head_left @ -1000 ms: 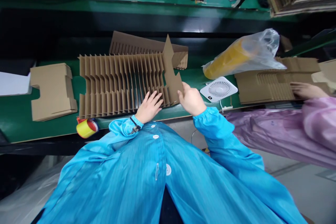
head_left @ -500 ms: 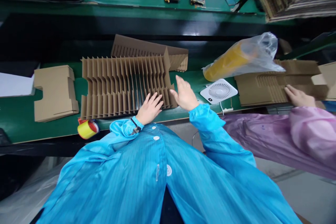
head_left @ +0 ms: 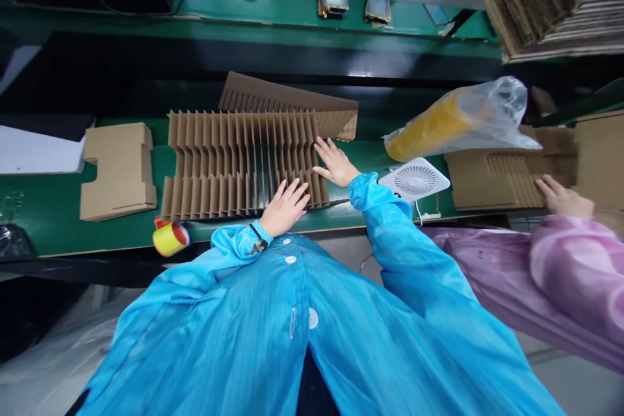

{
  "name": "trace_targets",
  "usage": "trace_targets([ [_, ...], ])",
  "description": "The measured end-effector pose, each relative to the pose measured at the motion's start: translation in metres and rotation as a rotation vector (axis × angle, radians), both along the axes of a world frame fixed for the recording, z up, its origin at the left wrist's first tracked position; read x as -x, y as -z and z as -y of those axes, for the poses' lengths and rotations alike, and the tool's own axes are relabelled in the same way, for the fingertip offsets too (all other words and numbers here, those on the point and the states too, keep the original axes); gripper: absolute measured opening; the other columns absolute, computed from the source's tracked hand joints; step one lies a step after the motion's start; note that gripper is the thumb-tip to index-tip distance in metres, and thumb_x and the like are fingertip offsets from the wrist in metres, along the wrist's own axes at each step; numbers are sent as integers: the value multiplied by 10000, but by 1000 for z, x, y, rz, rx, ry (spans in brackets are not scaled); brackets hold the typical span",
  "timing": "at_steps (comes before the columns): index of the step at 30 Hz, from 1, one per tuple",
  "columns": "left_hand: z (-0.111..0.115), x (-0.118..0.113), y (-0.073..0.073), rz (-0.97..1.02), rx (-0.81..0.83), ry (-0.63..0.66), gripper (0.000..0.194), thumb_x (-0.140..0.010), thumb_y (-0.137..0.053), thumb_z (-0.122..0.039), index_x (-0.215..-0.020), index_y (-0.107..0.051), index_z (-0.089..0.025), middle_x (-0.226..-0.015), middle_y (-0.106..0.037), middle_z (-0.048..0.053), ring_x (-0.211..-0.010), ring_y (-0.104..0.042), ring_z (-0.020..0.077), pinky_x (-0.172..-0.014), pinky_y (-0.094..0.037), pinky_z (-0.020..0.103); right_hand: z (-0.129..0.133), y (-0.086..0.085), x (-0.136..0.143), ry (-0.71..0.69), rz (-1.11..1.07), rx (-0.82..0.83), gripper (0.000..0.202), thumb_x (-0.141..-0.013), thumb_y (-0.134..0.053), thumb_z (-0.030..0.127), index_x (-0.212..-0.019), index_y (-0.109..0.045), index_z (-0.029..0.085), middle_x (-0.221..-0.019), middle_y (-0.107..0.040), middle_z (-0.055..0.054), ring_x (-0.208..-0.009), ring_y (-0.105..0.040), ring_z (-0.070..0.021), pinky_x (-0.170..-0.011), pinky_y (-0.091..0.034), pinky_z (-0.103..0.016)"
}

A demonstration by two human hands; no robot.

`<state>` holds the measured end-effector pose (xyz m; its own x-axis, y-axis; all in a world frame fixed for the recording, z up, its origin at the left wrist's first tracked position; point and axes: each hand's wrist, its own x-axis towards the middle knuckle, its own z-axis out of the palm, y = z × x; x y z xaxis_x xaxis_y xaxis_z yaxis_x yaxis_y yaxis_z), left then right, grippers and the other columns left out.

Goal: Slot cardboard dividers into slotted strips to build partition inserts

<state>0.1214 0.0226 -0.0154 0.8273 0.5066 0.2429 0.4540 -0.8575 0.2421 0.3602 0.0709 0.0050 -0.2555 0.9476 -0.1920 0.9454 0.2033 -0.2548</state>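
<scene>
A cardboard divider grid (head_left: 214, 162) with many upright slats stands on the green bench in front of me. My left hand (head_left: 285, 208) lies on its near edge, right of the middle, fingers spread. At the grid's right end, my right hand (head_left: 336, 162) rests with fingers stretched out against the last slat. Neither hand is wrapped round anything. Behind the grid lie slotted cardboard strips (head_left: 287, 92), partly covered by it. To its left is a stack of flat cardboard pieces (head_left: 117, 172) with a notch in the left side.
A yellow tape roll (head_left: 170, 238) sits at the bench's front edge. On the right are a white fan (head_left: 415, 179), a yellow roll in clear plastic (head_left: 439, 123) and more cardboard (head_left: 487, 179), where a co-worker's hand (head_left: 565, 198) rests. Stacked cardboard (head_left: 550, 0) overhangs the upper right.
My right hand has come left and down onto the grid's right end; the tall piece standing there no longer sticks up. My left hand stays at the near edge. The view has shifted slightly.
</scene>
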Motion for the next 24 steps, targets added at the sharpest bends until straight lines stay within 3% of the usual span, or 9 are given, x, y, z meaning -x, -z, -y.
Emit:
trace_targets([
  [3,1,-2,-3,16,43,1,364,-885,-593,-257,-1224,-593,-127,-1397,-492,172,-1362,-374,326,-1113,-311,570,1,4,-1,4,-14,-4,749,-925,-305,558,-1519,-138,132,-1600,-76,-129,-1466,-21,-302,-1101,-204,-585],
  [5,-2,2,-12,69,61,0,369,-898,-575,-290,-1230,-583,-130,-1410,-480,167,-1377,-352,314,-1117,-316,550,0,3,-3,-6,-29,9,784,-912,-341,564,-1520,-128,118,-1598,-84,-141,-1465,-17,-312,-1106,-207,-578],
  [7,-10,15,-26,170,59,-33,369,-922,-533,-318,-1243,-564,-139,-1427,-463,157,-1398,-319,285,-1128,-310,525,-1,0,-5,-2,-55,10,797,-908,-356,553,-1521,-115,104,-1597,-93,-147,-1466,4,-311,-1113,-212,-564],
  [9,-25,42,-40,297,36,-137,360,-935,-502,-335,-1246,-548,-160,-1433,-461,138,-1404,-312,256,-1138,-298,503,-1,-1,-6,16,-82,9,781,-917,-350,515,-1521,-103,87,-1596,-97,-151,-1467,28,-302,-1118,-222,-548],
  [12,-57,111,-41,456,-5,-430,341,-903,-541,-358,-1204,-557,-197,-1408,-490,100,-1360,-385,250,-1142,-301,480,-1,1,-7,26,-90,22,744,-921,-349,445,-1514,-116,60,-1595,-91,-157,-1467,22,-300,-1124,-223,-538],
  [15,-83,196,-19,560,-53,-800,334,-844,-608,-340,-1143,-579,-194,-1392,-497,95,-1335,-407,271,-1164,-253,487,0,3,-8,11,-88,22,751,-898,-390,419,-1503,-153,43,-1589,-121,-167,-1465,-14,-312,-1132,-222,-529],
  [18,-84,272,4,535,-34,-1290,425,-782,-657,-259,-1174,-544,-140,-1436,-427,144,-1378,-323,298,-1180,-180,506,4,2,-9,30,-136,-25,754,-868,-421,449,-1484,-225,60,-1559,-237,-179,-1461,-72,-324,-1137,-217,-537],
  [21,-69,320,21,359,169,-1829,645,-793,-660,-265,-1337,-382,-58,-1509,-268,233,-1439,-178,307,-1187,-127,484,11,0,-6,154,-243,-165,722,-872,-376,489,-1463,-283,85,-1515,-327,-198,-1448,-172,-315,-1140,-220,-528],
  [24,-58,343,42,311,339,-2046,772,-777,-695,-365,-1344,-335,16,-1432,-327,333,-1404,-247,386,-1146,-196,538,23,-7,4,232,-357,-232,715,-862,-392,491,-1447,-320,86,-1474,-384,-222,-1393,-327,-297,-1087,-355,-463],
])
